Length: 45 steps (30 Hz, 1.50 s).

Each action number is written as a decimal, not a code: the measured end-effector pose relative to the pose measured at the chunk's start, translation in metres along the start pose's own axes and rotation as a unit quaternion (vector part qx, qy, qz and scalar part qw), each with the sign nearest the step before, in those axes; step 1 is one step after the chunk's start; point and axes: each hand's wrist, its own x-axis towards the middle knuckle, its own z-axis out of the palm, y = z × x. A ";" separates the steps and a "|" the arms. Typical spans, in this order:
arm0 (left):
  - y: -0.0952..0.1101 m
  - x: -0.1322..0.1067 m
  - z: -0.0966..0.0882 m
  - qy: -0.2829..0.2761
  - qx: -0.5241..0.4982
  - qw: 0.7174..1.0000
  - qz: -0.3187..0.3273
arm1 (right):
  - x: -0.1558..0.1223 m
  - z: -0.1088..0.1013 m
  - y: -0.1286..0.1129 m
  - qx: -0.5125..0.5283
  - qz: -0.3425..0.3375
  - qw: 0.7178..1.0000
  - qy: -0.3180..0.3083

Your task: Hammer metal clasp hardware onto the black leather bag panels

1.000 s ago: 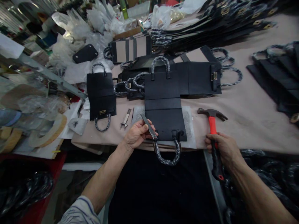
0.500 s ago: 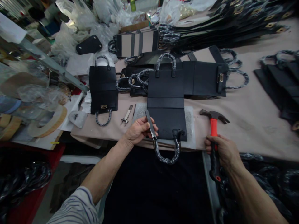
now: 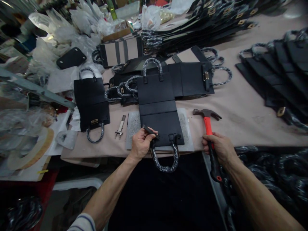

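Note:
A black flat bag panel point(image 3: 157, 107) lies in front of me, with plastic-wrapped handles at its far and near ends. Its near handle point(image 3: 166, 167) hangs past the table edge. My left hand point(image 3: 141, 143) pinches a dark metal bar-shaped tool point(image 3: 149, 130) at the panel's near left corner, tilted by the handle's left base. The tool's lower end is hard to make out. My right hand point(image 3: 218, 148) is closed round the grip of a claw hammer point(image 3: 208, 123) with a red and black handle, held to the right of the panel, head pointing away from me.
Under the panel is a pale slab point(image 3: 133, 123). A small metal divider tool point(image 3: 120, 126) and another bag panel point(image 3: 91, 102) lie to the left. More panels point(image 3: 194, 78) are piled behind, and a row of them point(image 3: 271, 77) sits at right. Plastic bags point(image 3: 84, 19) crowd the back left.
My left hand has moved toward me with the bar tool, which now tilts more flatly near the panel's corner. The view has shifted right; the hammer stays in my right hand.

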 end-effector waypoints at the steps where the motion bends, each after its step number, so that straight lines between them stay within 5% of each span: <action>1: -0.002 0.000 0.000 0.000 0.010 1.000 0.005 | 0.000 0.000 0.000 -0.003 -0.001 1.000 0.002; 18: 0.001 0.002 0.007 -0.015 0.172 0.975 0.142 | -0.001 -0.001 0.004 -0.026 -0.015 0.999 0.012; 30: -0.005 0.001 0.007 -0.025 0.263 0.927 0.268 | -0.003 0.001 0.003 -0.006 -0.024 1.000 0.011; 38: -0.011 0.004 0.006 -0.050 0.256 0.920 0.291 | 0.001 -0.010 -0.022 0.098 0.088 0.985 -0.108; 42: -0.013 0.004 0.007 -0.060 0.236 0.926 0.288 | -0.017 0.006 -0.040 0.057 0.054 0.995 -0.065; 45: -0.013 0.004 0.007 -0.071 0.242 0.927 0.279 | -0.050 0.016 -0.057 -0.045 -0.095 0.992 -0.063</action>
